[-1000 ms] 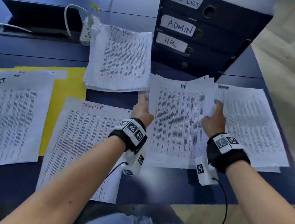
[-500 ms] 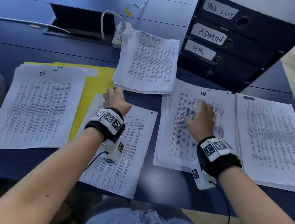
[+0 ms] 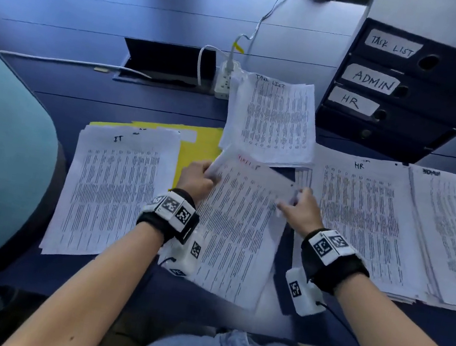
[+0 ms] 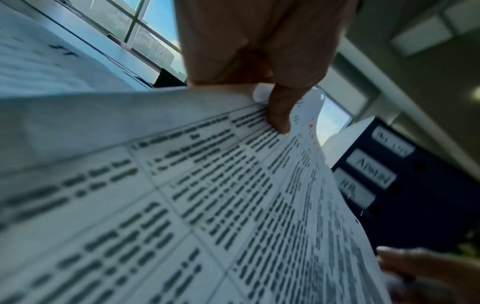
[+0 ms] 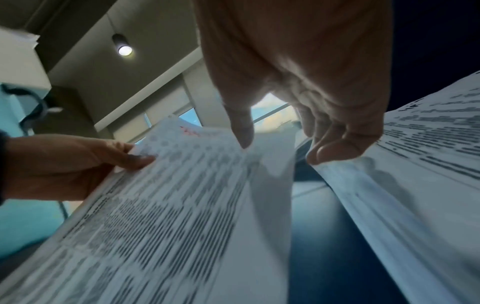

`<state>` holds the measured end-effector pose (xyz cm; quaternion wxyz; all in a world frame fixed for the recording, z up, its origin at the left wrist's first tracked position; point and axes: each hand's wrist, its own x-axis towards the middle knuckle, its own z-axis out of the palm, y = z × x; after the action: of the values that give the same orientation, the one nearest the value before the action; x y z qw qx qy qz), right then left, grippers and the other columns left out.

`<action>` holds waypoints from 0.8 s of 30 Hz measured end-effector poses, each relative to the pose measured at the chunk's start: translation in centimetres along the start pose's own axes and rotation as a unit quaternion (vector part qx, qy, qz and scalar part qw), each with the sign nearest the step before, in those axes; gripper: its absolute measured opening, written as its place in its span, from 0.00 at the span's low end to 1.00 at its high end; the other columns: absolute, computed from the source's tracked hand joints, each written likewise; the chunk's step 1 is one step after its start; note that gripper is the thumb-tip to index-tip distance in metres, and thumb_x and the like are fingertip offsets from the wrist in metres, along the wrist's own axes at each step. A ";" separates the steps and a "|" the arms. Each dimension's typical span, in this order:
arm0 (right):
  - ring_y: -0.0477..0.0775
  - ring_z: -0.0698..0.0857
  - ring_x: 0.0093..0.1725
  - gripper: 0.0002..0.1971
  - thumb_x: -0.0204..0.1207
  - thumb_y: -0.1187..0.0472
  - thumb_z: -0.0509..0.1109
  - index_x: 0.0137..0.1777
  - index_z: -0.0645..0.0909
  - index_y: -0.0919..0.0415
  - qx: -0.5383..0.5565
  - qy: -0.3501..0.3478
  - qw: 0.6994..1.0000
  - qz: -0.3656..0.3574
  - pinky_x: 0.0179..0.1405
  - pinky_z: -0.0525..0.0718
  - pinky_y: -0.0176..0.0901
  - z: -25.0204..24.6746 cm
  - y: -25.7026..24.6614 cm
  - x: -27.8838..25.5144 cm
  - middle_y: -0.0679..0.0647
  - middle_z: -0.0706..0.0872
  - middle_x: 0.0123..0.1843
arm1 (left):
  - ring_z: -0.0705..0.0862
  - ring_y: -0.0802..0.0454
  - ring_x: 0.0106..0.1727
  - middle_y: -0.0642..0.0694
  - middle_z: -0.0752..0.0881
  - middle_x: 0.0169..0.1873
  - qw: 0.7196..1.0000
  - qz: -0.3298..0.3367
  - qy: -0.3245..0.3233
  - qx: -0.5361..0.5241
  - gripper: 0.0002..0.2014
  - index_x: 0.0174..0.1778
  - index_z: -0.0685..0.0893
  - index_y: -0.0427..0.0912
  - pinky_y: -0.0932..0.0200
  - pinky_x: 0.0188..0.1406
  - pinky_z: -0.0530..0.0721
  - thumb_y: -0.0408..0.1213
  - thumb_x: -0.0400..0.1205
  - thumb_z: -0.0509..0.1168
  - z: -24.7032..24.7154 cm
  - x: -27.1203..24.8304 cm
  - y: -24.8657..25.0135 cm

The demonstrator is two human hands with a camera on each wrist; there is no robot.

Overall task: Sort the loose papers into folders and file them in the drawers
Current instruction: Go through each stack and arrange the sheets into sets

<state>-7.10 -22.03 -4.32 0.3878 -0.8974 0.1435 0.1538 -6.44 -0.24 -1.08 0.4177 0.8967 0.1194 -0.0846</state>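
Sheet [image 3: 236,229], far edge lifted off the desk [image 3: 89,87]: left hand [image 3: 195,180] pinches one corner, right hand [image 3: 298,208] pinches the other.

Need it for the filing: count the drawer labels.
3: TASK LIST on top, ADMIN below, HR under that. The bottom drawer shows none.

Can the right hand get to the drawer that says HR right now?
Probably not right now. The right hand is busy: its grip is on the red-titled paper stack, shared with the left hand. The HR drawer looks unblocked, past the HR pile, so once it lets go, likely yes.
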 end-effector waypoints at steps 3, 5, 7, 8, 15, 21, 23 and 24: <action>0.59 0.78 0.61 0.37 0.73 0.48 0.73 0.74 0.62 0.67 0.112 0.040 0.993 0.019 0.60 0.78 0.51 -1.5 -1.6 1.4 0.60 0.77 0.63 | 0.79 0.51 0.45 0.43 0.82 0.41 0.987 0.039 0.034 -0.150 0.08 0.54 0.83 0.34 0.63 0.39 0.78 0.29 0.80 0.66 -2.7 2.2 2.2; 0.56 0.78 0.53 0.31 0.74 0.51 0.72 0.70 0.69 0.69 0.189 0.004 0.982 0.010 0.46 0.77 0.43 -2.8 -3.2 2.3 0.58 0.79 0.56 | 0.81 0.47 0.46 0.41 0.83 0.43 0.971 0.047 0.058 -0.228 0.07 0.51 0.82 0.32 0.54 0.48 0.81 0.28 0.78 0.67 -4.1 5.0 3.3; 0.55 0.81 0.45 0.17 0.77 0.61 0.70 0.62 0.78 0.71 0.252 -0.019 0.967 -0.015 0.42 0.78 0.42 -3.9 -4.7 3.6 0.59 0.83 0.50 | 0.85 0.45 0.48 0.42 0.85 0.44 0.958 0.026 0.089 -0.272 0.06 0.42 0.81 0.41 0.48 0.55 0.84 0.33 0.73 0.72 -4.8 8.3 4.4; 0.55 0.81 0.43 0.12 0.78 0.65 0.68 0.58 0.80 0.71 0.276 -0.006 0.961 -0.025 0.43 0.80 0.46 -4.5 -5.3 4.5 0.59 0.84 0.47 | 0.85 0.45 0.48 0.43 0.86 0.44 0.954 0.015 0.101 -0.280 0.08 0.38 0.79 0.46 0.45 0.57 0.84 0.37 0.69 0.73 -4.9 10.1 4.8; 0.52 0.75 0.41 0.13 0.76 0.67 0.65 0.48 0.79 0.81 0.169 0.146 0.974 0.040 0.40 0.78 0.49 -6.2 -6.8 13.7 0.66 0.84 0.41 | 0.84 0.38 0.56 0.35 0.86 0.48 0.982 -0.056 0.032 -0.179 0.11 0.37 0.79 0.43 0.42 0.59 0.82 0.38 0.68 0.75 -1.9 19.3 5.1; 0.53 0.74 0.42 0.09 0.77 0.69 0.64 0.41 0.79 0.77 0.062 0.121 0.984 0.112 0.35 0.68 0.40 -4.7 -6.7 18.6 0.61 0.78 0.40 | 0.73 0.41 0.71 0.37 0.72 0.72 0.987 -0.132 -0.029 -0.085 0.30 0.71 0.69 0.33 0.50 0.70 0.73 0.43 0.77 0.70 1.6 22.5 3.8; 0.58 0.77 0.48 0.05 0.79 0.66 0.63 0.42 0.75 0.67 0.052 0.123 0.983 0.129 0.40 0.70 0.42 -4.3 -7.0 19.3 0.59 0.79 0.43 | 0.72 0.39 0.73 0.35 0.70 0.73 0.979 -0.165 -0.071 -0.099 0.35 0.73 0.66 0.29 0.47 0.71 0.72 0.45 0.77 0.70 2.5 23.1 4.0; 0.60 0.78 0.53 0.06 0.80 0.64 0.63 0.52 0.74 0.67 0.062 0.123 0.981 0.134 0.44 0.72 0.43 -4.3 -7.3 19.5 0.59 0.78 0.48 | 0.74 0.39 0.71 0.34 0.74 0.70 0.975 -0.169 -0.082 -0.115 0.35 0.71 0.68 0.28 0.46 0.70 0.75 0.45 0.75 0.72 2.9 23.4 4.1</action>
<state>14.08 -23.10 -4.33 0.3982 -0.8562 0.3184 0.0836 17.03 -1.72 -5.83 0.5064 0.7992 0.2436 -0.2131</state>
